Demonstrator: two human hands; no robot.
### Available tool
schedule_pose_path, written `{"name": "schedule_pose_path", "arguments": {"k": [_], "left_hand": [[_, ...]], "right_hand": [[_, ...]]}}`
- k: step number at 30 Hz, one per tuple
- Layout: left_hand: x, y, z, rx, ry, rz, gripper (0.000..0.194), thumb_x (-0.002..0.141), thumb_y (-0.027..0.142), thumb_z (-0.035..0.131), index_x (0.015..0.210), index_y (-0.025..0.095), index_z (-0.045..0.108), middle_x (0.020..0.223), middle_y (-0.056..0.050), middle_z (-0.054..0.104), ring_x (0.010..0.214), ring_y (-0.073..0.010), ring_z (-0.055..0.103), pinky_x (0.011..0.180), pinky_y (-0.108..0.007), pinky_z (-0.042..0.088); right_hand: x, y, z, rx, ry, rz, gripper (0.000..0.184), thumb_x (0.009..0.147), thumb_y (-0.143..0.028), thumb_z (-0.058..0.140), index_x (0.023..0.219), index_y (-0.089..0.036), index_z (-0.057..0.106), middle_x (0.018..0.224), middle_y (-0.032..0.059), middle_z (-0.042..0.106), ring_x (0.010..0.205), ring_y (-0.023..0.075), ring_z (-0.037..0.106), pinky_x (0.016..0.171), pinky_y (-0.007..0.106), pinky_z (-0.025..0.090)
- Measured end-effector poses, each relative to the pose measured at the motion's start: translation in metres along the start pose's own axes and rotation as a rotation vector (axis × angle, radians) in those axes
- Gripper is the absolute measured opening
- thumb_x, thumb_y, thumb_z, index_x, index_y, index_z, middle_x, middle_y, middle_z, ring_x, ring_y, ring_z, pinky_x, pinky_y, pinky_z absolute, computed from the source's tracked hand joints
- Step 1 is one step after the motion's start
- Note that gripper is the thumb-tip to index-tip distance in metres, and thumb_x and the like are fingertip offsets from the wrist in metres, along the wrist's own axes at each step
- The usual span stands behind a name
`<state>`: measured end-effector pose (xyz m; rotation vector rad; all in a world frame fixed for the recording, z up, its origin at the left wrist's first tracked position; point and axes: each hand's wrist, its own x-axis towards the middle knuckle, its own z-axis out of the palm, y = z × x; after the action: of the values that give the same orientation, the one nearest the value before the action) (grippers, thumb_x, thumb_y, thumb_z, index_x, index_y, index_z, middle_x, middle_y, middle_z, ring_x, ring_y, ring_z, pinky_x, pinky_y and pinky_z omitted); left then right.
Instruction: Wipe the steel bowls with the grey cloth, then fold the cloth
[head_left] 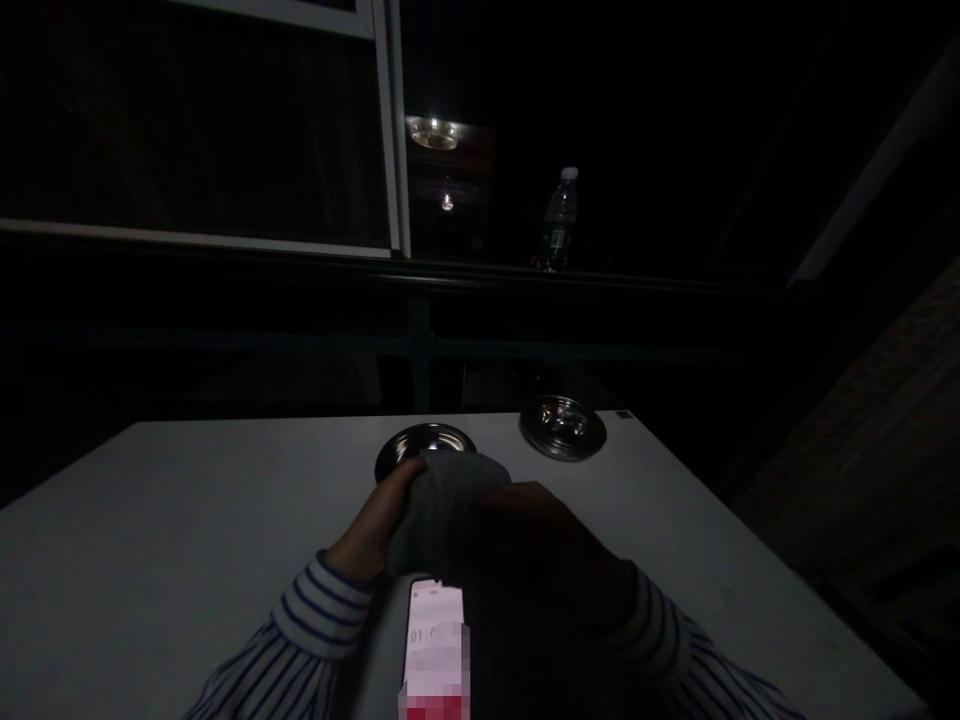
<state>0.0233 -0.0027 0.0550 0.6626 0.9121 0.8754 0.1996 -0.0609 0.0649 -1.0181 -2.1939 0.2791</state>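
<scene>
A grey-green cloth [442, 510] is held up over the table, in front of a shiny metal bowl [397, 450] that it partly hides. My left hand [380, 520] grips the cloth at its left side, thumb along the upper edge. On the other side my right hand [536, 530], dark in shadow, is closed on the cloth. Whether anything sits inside the folds is hidden. Below the cloth lies a phone [435, 645] with a lit screen, its lower part pixelated.
A second metal bowl [562, 430] stands at the table's back right. The white table [225, 520] fills the foreground. Behind it, a plastic bottle [559, 220] with a white cap stands on a ledge by a white window frame [388, 130]. The room is dim.
</scene>
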Motion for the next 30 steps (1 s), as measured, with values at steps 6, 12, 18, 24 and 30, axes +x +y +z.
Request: {"name": "schedule_pose_path", "arguments": {"k": [6,12,18,24,30], "left_hand": [[-0.002,0.000,0.001,0.055,-0.025,0.022,0.028,0.068,0.032,0.047,0.080,0.011,0.060,0.064,-0.007,0.065,0.064,-0.0201,0.061,0.058,-0.030,0.047],[0.007,-0.007,-0.003,0.201,-0.014,0.211,0.036,0.071,0.040,0.048,0.089,0.011,0.059,0.076,-0.007,0.065,0.072,-0.0191,0.060,0.065,-0.029,0.046],[0.009,-0.006,-0.010,0.357,-0.118,0.381,0.032,0.065,0.032,0.062,0.091,0.014,0.056,0.084,-0.005,0.064,0.077,-0.0174,0.059,0.067,-0.026,0.045],[0.012,0.001,-0.008,0.279,-0.135,0.399,0.030,0.067,0.033,0.060,0.090,0.014,0.054,0.081,-0.004,0.063,0.076,-0.0170,0.059,0.068,-0.027,0.045],[0.023,0.001,-0.050,0.516,0.466,0.603,0.035,0.064,0.044,0.057,0.079,0.013,0.055,0.073,-0.003,0.060,0.069,-0.0156,0.057,0.062,-0.026,0.042]], "right_hand": [[0.010,0.021,0.010,0.244,0.095,0.317,0.059,0.074,-0.037,0.052,0.125,-0.019,0.030,0.117,0.0104,0.047,0.102,0.0200,0.048,0.082,0.033,0.041],[0.016,0.029,0.028,0.225,0.181,0.516,0.019,0.072,-0.035,0.052,0.078,-0.018,0.053,0.065,-0.0014,0.056,0.058,0.0107,0.052,0.049,0.020,0.038],[0.022,0.033,0.026,0.499,0.137,0.321,0.023,0.064,-0.031,0.062,0.078,-0.018,0.051,0.093,0.0042,0.055,0.083,0.0143,0.053,0.070,0.025,0.043],[0.027,0.038,0.029,0.911,-0.098,0.360,0.046,0.072,-0.029,0.056,0.115,-0.019,0.042,0.107,0.0068,0.055,0.095,0.0160,0.053,0.082,0.030,0.042],[0.029,0.052,0.019,0.564,0.106,0.450,0.024,0.075,-0.026,0.048,0.096,-0.016,0.056,0.098,0.0055,0.060,0.090,0.0157,0.056,0.079,0.028,0.043]]}}
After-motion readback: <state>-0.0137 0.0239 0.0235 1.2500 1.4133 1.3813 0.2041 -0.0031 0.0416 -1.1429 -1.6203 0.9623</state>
